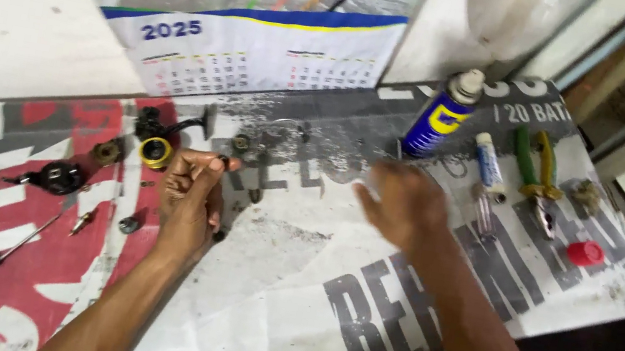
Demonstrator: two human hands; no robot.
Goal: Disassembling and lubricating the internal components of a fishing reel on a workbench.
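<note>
My left hand [190, 197] is closed around a small dark part [223, 161], pinched at the fingertips above the printed banner sheet [283, 298] that covers the table. Small metal parts lie around it: a yellow ring [156, 152], a black handle piece [168, 126], a brass piece [106, 153] and a round black part [60, 176]. My right hand [401, 203] is blurred, held over the sheet just below a blue and yellow spray can [441, 117]. I cannot tell whether it holds anything.
A white tube [488, 164], green and yellow pliers [539, 178], a red cap [585, 253] and a screwdriver [483, 217] lie at the right. A thin rod [27, 239] and screws lie at the left. A wall calendar [251, 38] hangs behind the table.
</note>
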